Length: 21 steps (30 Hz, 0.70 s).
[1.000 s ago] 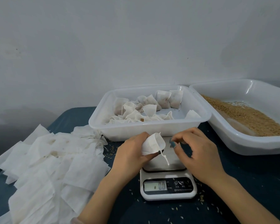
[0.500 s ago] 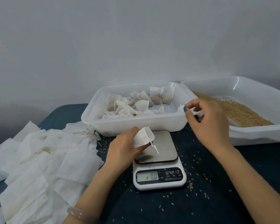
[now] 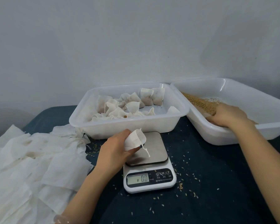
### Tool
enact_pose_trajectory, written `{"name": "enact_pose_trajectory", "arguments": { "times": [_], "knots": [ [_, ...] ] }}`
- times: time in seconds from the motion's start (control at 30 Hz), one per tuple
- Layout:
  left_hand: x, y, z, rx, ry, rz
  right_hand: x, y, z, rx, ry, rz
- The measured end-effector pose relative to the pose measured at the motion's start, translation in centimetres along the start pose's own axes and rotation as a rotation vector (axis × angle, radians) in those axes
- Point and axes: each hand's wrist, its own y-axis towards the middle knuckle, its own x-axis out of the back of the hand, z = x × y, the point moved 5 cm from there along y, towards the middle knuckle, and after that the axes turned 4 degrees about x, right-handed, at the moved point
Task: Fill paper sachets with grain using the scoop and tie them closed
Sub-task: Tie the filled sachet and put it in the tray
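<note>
The left hand [image 3: 115, 152] grips an empty paper sachet [image 3: 134, 141] between thumb and curled fingers, holding it just above the near-left part of the steel platform of a kitchen scale [image 3: 149, 175]. The sachet is white and thin, its mouth spread open and facing up and right, and its drawstring [image 3: 146, 151] dangles from the lower edge with a knot at its end, over the platform. The scale's display reads 0.0.

The right hand [image 3: 228, 117] is well apart from the sachet, lowered into the white plastic tray [image 3: 233, 135] at the right, palm down on the brown grain [image 3: 199, 101]. Its fingertips are hidden, so it cannot be told whether it holds anything.

Behind the scale, a second white tray [image 3: 120, 128] holds tied, filled sachets [image 3: 131, 107]. A loose pile of flat empty sachets [image 3: 31, 159] covers the left of the dark blue bench [image 3: 217, 159], and stray grains [image 3: 180, 185] lie scattered around the scale.
</note>
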Motion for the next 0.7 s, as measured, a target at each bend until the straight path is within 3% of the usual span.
{"name": "enact_pose_trajectory", "arguments": {
  "times": [0.13,0.33,0.5,0.6,0.7],
  "knots": [
    [-0.1,-0.1,0.1,0.002,0.014,0.004,0.5,-0.4,0.3,-0.020,-0.050,-0.041],
    [0.0,-0.1,0.0,-0.006,0.005,0.001,1.6,0.0,-0.8,-0.159,0.058,-0.184],
    [0.0,-0.1,0.0,-0.006,-0.006,-0.003,2.0,0.3,-1.5,-0.245,-0.226,-0.124],
    [0.0,-0.1,0.1,-0.006,0.006,0.003,1.5,0.4,-0.7,-0.099,-0.211,-0.131],
    [-0.1,-0.1,0.1,-0.006,0.014,0.012,0.8,0.6,-0.1,0.053,-0.051,-0.105]
  ]
}}
